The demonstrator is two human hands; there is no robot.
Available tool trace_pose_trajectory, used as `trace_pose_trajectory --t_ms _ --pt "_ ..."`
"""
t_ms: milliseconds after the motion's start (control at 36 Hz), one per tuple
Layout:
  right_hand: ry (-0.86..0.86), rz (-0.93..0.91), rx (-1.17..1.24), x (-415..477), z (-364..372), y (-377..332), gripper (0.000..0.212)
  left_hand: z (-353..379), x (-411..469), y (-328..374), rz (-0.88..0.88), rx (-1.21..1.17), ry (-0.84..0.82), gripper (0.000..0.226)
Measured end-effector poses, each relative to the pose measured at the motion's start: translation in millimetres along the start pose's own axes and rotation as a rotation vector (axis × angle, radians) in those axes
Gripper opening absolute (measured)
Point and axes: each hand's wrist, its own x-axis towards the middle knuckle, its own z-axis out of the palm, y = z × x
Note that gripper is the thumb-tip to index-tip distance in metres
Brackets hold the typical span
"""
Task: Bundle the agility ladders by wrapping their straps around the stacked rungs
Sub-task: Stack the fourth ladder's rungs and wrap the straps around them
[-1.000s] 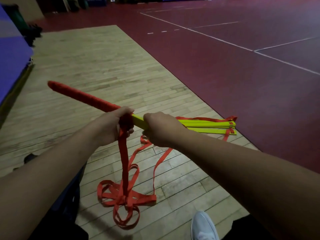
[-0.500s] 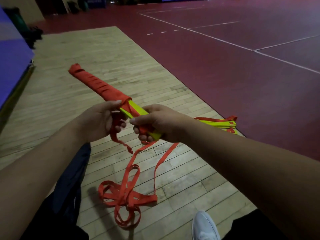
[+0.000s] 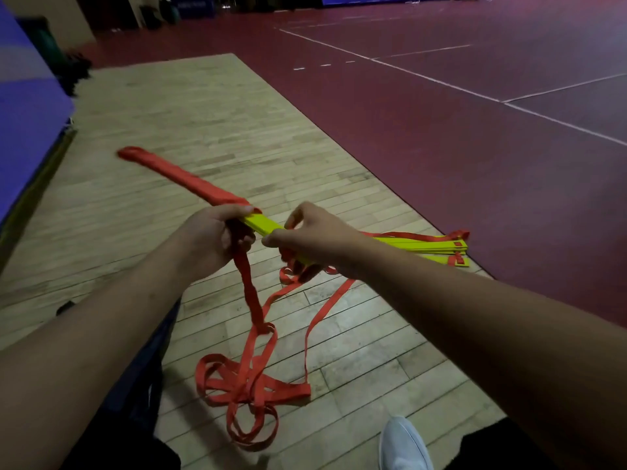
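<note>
We curl R hand (image 3: 315,232) round rungs (image 3: 263,225) to steady the stack; L hand (image 3: 210,242) grips strap (image 3: 249,290) taut, prob. for next wrap.

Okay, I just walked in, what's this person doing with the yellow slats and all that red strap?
A person is bundling an agility ladder. The left hand grips the stacked yellow rungs where the wrapped section ends, and the red strap hangs from it down to a loose tangle on the wooden floor. The right hand holds the rungs just beside the left. One end is already covered in strap; the other is bare yellow.
</note>
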Motion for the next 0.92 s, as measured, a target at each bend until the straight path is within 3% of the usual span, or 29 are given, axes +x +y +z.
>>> trace_pose_trajectory --t_ms 56,139,278,361,444,556,639,722,833,917 --pt "-0.177 0.13 0.316 -5.5 -5.2 -0.4 0.02 -10.2 -1.3 1.3 0.022 -0.013 -0.138 0.022" --pt "-0.359 0.261 0.614 -9.8 -4.7 3.1 0.014 -13.5 -1.4 -0.8 0.064 0.038 -0.281 0.063" --pt "-0.478 0.244 0.614 -7.4 2.0 4.7 0.012 -5.2 -4.1 -0.7 0.174 0.063 -0.302 0.081" --pt "-0.272 0.101 0.439 -4.4 2.0 1.3 0.01 -6.7 -3.2 1.9 0.165 0.148 -0.225 0.063" --pt "0.009 0.011 -0.007 -2.5 1.6 0.5 0.011 -5.4 -1.0 -1.5 0.086 0.338 -0.08 0.036" --pt "0.252 -0.066 -0.762 -0.2 10.9 12.4 0.018 9.9 -0.9 -5.6 0.058 0.321 -0.043 0.055" --pt "0.327 -0.149 -0.858 1.9 22.9 20.9 0.024 23.3 0.6 -8.2 0.091 0.376 0.068 0.048" --pt "0.249 -0.141 -0.536 5.2 24.4 18.4 0.022 23.3 1.0 -8.8 0.126 0.353 0.124 0.019" --pt "0.114 -0.077 -0.123 2.2 0.9 4.5 0.025 3.8 -0.4 1.4 0.132 0.147 -0.045 0.024" --pt "-0.213 0.122 0.33 -2.0 -6.5 7.3 0.034 -3.6 -4.0 3.4 0.153 0.129 -0.175 0.023"
